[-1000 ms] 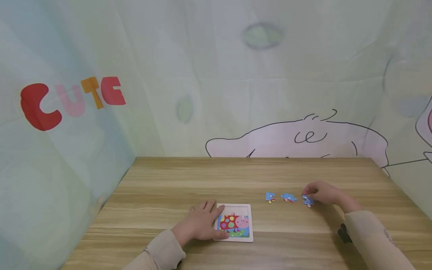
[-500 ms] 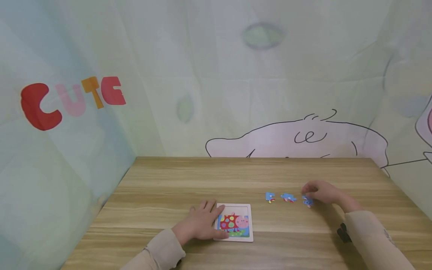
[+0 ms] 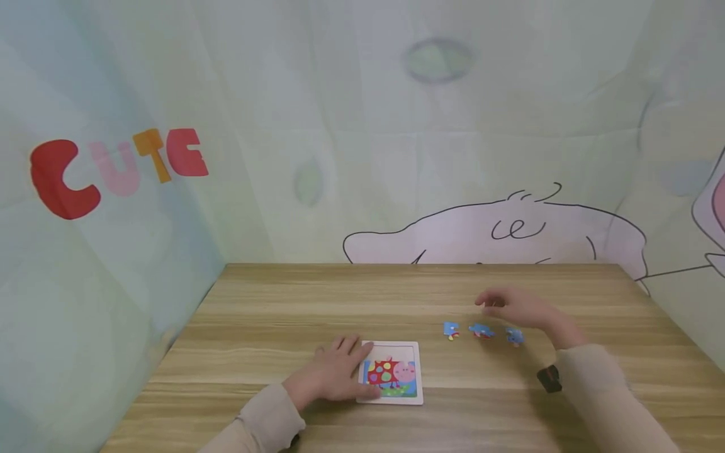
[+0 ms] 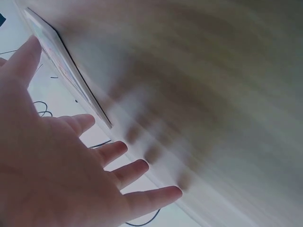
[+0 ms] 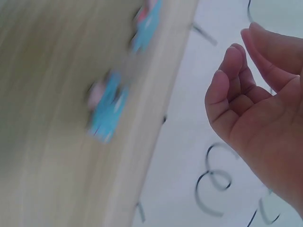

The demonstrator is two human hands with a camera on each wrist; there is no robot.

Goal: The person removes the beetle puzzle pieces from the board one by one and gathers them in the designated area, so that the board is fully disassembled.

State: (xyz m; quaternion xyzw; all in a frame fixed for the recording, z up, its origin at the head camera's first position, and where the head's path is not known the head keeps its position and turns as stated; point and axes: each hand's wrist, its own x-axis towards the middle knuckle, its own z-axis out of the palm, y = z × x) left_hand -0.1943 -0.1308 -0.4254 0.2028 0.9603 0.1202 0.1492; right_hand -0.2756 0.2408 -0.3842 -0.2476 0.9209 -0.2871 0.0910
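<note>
My left hand (image 3: 338, 372) lies with spread fingers at the left side of a square puzzle tray (image 3: 420, 376), thumb and forefinger over its left rim. The tray's lower part shows a pig in a red spotted body; its upper strip is bare. Three blue puzzle pieces sit in a row to the right: a left piece (image 3: 450, 329), a middle piece (image 3: 481, 331) and a right piece (image 3: 514, 336). Above and just behind the middle and right pieces hovers my right hand (image 3: 518, 307), fingers loosely bent and holding nothing. In the right wrist view, a blue piece (image 5: 110, 109) lies apart from the hand.
The wooden table (image 3: 317, 302) runs back to a cloth backdrop (image 3: 362, 157) with cartoon drawings. More of this cloth stands along the table's left side, bearing red, pink and orange letters (image 3: 67, 179). A dark wrist device (image 3: 549, 379) shows under the right sleeve.
My right hand has left the rightmost piece, rising and moving left and back. The three pieces stay in their row. My left hand has stayed on the tray.
</note>
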